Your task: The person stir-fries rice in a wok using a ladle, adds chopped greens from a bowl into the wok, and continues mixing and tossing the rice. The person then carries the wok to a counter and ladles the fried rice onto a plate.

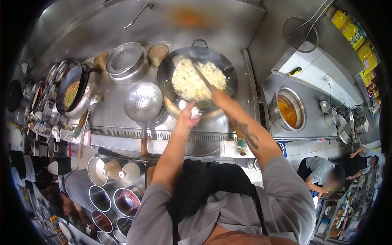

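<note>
A large dark wok [165,79] on the stove holds a heap of pale fried rice [204,79]. My right hand [221,98] is closed round the handle of a ladle [200,75], whose head lies in the rice at the upper left. At the wok's near rim, my left hand [188,117] is closed on a white cloth [195,111]. A perforated strainer [143,101] with a wooden handle rests left of the wok.
A lidded pot [125,63] stands at the back left, with a second wok [73,87] beyond it. A steel bowl of orange liquid [288,110] sits on the right counter. Seasoning pots [100,198] are at lower left. Other people [324,173] work behind on both sides.
</note>
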A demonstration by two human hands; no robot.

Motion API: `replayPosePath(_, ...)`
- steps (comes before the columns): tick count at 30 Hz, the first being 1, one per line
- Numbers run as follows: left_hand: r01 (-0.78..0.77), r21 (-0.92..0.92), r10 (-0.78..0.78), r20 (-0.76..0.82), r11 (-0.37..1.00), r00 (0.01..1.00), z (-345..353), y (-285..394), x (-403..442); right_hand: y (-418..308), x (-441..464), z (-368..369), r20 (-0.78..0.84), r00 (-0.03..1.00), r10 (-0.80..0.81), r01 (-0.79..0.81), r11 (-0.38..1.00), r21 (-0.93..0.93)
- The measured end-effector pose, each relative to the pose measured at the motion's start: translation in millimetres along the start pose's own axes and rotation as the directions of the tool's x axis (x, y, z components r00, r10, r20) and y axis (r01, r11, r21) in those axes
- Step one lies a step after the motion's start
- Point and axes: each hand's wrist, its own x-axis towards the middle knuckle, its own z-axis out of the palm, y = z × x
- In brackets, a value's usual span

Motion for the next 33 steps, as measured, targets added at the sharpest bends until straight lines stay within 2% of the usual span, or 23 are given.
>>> replayPosePath(6,0.092,0.017,-0.091,-0.050,0.996,0.995,-6,1,19,13,-141,-59,0.217,0.957,-0.193,0.212,0.975,-0.068)
replayPosePath(9,0.028,-0.013,-0.028,0.023,1.000,0.999,-6,-8,10,20,-168,-109,0.248,0.969,-0.006,0.108,0.911,-0.398)
replayPosePath(10,-0.009,-0.056,0.014,0.083,0.998,0.996,-12,-20,9,14,-184,-114,0.276,0.961,-0.015,0.122,0.920,-0.374)
replayPosePath(11,-0.301,0.220,0.271,0.155,0.928,0.950,-11,-42,-12,5,-186,-123,0.282,0.959,-0.035,0.139,0.923,-0.358)
replayPosePath(13,0.012,-0.060,-0.013,-0.003,0.998,1.000,26,-48,-95,-7,-197,-146,0.308,0.948,-0.084,0.184,0.933,-0.310)
replayPosePath(14,0.081,-0.105,-0.070,0.105,0.991,0.992,24,-48,-112,-1,-197,-155,0.310,0.948,-0.068,0.148,0.959,-0.243)
replayPosePath(15,-0.022,0.032,0.019,0.089,0.999,0.996,22,-45,-108,8,-201,-160,0.328,0.943,-0.048,0.108,0.980,-0.166)
replayPosePath(16,0.010,-0.022,-0.007,0.123,1.000,0.992,19,-37,-93,12,-207,-164,0.353,0.935,-0.030,0.064,0.994,-0.085)
replayPosePath(17,0.045,-0.074,-0.033,0.157,0.996,0.987,17,-29,-78,-18,-201,-186,0.431,0.892,0.135,-0.072,0.985,-0.160)
replayPosePath(18,0.084,-0.123,-0.060,0.190,0.989,0.980,15,-21,-63,-5,-189,-174,0.350,0.935,0.057,0.013,0.981,-0.194)
replayPosePath(19,-0.255,0.195,0.220,0.185,0.947,0.958,-8,-49,-50,22,-177,-147,0.269,0.963,-0.019,0.085,0.968,-0.234)
replayPosePath(21,-0.299,0.334,0.267,0.137,0.894,0.954,-50,-92,-35,40,-172,-126,0.084,0.986,-0.142,0.162,0.926,-0.341)
replayPosePath(22,-0.018,0.154,0.016,0.017,0.988,1.000,-71,-106,-38,34,-176,-116,-0.003,0.983,-0.186,0.170,0.906,-0.388)
replayPosePath(24,-0.004,0.161,-0.008,0.074,0.987,0.997,-91,-127,-71,27,-179,-115,-0.093,0.960,-0.265,0.200,0.877,-0.436)
replayPosePath(25,0.010,0.034,-0.013,0.095,0.999,0.995,-64,-119,-96,21,-181,-126,-0.086,0.965,-0.250,0.199,0.902,-0.383)
replayPosePath(26,-0.567,0.556,0.476,0.316,0.607,0.820,-38,-104,-121,11,-191,-138,-0.061,0.971,-0.230,0.199,0.926,-0.322)
replayPosePath(27,-0.704,0.687,0.520,0.543,0.177,0.660,-24,-86,-113,2,-202,-146,-0.015,0.978,-0.207,0.196,0.945,-0.261)
replayPosePath(28,-0.706,0.645,0.523,0.726,-0.292,0.447,-10,-69,-106,-7,-205,-161,0.022,0.980,-0.195,0.196,0.958,-0.210)
replayPosePath(29,-0.711,0.696,0.491,0.656,-0.100,0.573,4,-51,-103,-16,-210,-173,0.054,0.982,-0.183,0.189,0.969,-0.157)
replayPosePath(30,-0.705,0.707,0.505,0.627,-0.050,0.593,23,-45,-119,-24,-219,-188,0.138,0.979,-0.148,0.165,0.979,-0.119)
replayPosePath(31,-0.509,0.504,0.440,0.258,0.698,0.860,25,-41,-100,-31,-228,-206,0.200,0.973,-0.118,0.139,0.986,-0.094)
replayPosePath(32,-0.036,-0.072,0.038,0.033,0.997,0.999,18,-39,-86,-30,-237,-213,0.273,0.958,-0.085,0.103,0.993,-0.053)
replayPosePath(33,0.015,-0.043,-0.013,0.052,0.999,0.999,27,-38,-109,-9,-238,-207,0.177,0.925,-0.336,0.333,0.942,0.048)
